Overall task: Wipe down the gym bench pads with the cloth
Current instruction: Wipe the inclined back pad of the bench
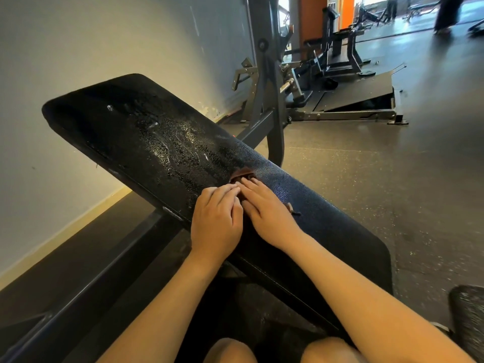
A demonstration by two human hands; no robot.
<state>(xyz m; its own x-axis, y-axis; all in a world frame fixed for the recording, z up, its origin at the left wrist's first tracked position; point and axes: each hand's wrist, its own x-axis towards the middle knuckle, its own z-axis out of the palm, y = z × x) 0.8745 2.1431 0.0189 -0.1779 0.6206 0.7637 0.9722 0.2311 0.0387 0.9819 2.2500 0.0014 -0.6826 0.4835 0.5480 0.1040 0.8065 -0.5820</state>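
1. Brown cloth (242,176) lying on bench back pad (162,132), about mid-length, almost wholly hidden under both hands; only a front edge and a small corner beside the right wrist visible.
2. Left hand (216,218) on top of the cloth, fingers (225,191) together and bent at the knuckles, tips down on the fabric. Cannot tell whether gripping or only pressing.
3. Right hand (269,216) just beside it, touching, fingers (251,184) straight, close together, pressed flat on the cloth.
4. Pad black, textured, tilted, running from near right to far left. Far half covered in droplets and streaks of liquid; near half by the hands looks matte.
5. Second black pad (468,318) at lower right edge, partly cut off, surface speckled with drops.
6. Dark steel bench frame (104,271) under the pad, along the pale wall (78,48).
7. Grey rack upright (272,87) behind the pad, plate-loaded machine (353,100) beyond it on the speckled rubber floor (366,179).
8. Bare knees (230,349) at bottom edge.
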